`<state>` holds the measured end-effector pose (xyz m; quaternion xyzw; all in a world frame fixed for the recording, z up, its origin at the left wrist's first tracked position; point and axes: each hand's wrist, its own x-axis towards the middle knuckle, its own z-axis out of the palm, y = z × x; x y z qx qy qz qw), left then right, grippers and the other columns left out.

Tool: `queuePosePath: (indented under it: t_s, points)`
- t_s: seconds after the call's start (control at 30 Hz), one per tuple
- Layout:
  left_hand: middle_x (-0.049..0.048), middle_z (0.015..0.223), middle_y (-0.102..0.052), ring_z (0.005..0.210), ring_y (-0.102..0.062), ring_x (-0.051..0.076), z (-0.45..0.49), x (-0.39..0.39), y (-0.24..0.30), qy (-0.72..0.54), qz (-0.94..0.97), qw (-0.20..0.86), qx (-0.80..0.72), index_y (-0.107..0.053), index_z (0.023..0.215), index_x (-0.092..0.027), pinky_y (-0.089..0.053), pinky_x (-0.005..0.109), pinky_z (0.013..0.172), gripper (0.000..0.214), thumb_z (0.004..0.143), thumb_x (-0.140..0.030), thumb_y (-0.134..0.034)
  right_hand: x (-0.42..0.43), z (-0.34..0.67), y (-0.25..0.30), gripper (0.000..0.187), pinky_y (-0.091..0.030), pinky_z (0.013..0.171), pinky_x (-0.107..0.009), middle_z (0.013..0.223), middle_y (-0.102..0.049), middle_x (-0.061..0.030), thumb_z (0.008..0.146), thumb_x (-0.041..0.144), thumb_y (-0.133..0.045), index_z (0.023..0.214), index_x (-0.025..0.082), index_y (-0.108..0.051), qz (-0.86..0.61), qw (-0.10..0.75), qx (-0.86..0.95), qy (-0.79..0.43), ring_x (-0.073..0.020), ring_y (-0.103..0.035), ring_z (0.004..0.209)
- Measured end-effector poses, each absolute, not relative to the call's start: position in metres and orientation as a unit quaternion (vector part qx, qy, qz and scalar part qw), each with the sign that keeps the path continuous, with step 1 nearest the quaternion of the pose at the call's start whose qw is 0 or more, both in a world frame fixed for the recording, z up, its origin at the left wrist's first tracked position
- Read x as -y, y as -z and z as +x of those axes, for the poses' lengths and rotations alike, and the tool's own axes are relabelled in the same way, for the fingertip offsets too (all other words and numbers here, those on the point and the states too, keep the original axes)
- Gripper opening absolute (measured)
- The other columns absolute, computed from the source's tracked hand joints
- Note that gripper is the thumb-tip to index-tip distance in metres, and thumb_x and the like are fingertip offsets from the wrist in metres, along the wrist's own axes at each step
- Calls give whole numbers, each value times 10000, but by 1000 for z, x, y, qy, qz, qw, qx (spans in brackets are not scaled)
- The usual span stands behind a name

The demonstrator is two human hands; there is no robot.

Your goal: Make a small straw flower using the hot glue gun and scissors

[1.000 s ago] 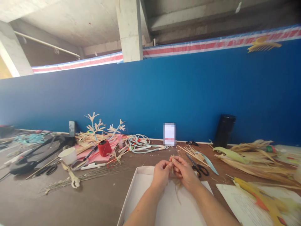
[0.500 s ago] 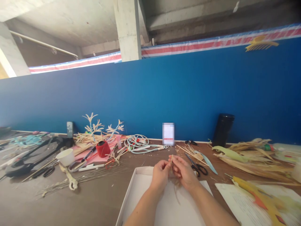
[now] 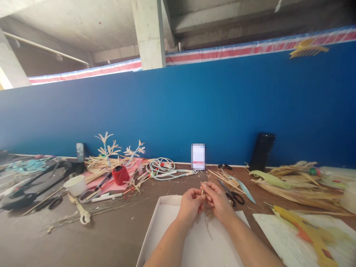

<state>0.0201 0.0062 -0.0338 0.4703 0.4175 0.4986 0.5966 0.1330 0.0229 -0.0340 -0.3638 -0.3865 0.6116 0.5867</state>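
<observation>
My left hand (image 3: 190, 204) and my right hand (image 3: 217, 200) meet over a shallow white box lid (image 3: 155, 230) on the brown table. Both are closed in a pinch on a thin pale straw strip (image 3: 202, 190) whose tip sticks up between the fingertips. Loose fibres from the strip hang down below the hands over the lid. Black-handled scissors (image 3: 235, 197) lie just right of my right hand.
A red thread spool (image 3: 120, 175), white cup (image 3: 74, 184), coiled cords (image 3: 161, 167) and straw flower stems (image 3: 108, 150) crowd the left. Dried husks (image 3: 294, 183) and printed paper (image 3: 289, 241) lie right. A black cylinder (image 3: 261, 151) stands against the blue wall.
Both hands stay pinched on the strip with small finger shifts. The view has tilted slightly, so the table items sit a little lower and further left.
</observation>
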Motion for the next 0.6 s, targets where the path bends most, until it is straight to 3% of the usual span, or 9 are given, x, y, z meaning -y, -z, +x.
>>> queuePosePath:
  t_s: [0.2,0.6]
  points:
    - [10,619,-604,487,-537,92,21,-6,32,-500,451,611,-415,-549,804,-134,-443,218,473,366,614,-411,-695,-23,133,33,330,-142,342,-172,453,-401,78,652,446,-727,769,164,-601,-378,581,385,-609,-20,-239,363]
    - [14,591,-606,468,-529,86,21,-7,35,-498,460,605,-418,-564,739,-129,-447,218,478,361,630,-453,-678,-22,132,32,318,-137,349,-182,537,-503,42,641,434,-735,769,169,-618,-384,590,389,-594,-18,-262,375]
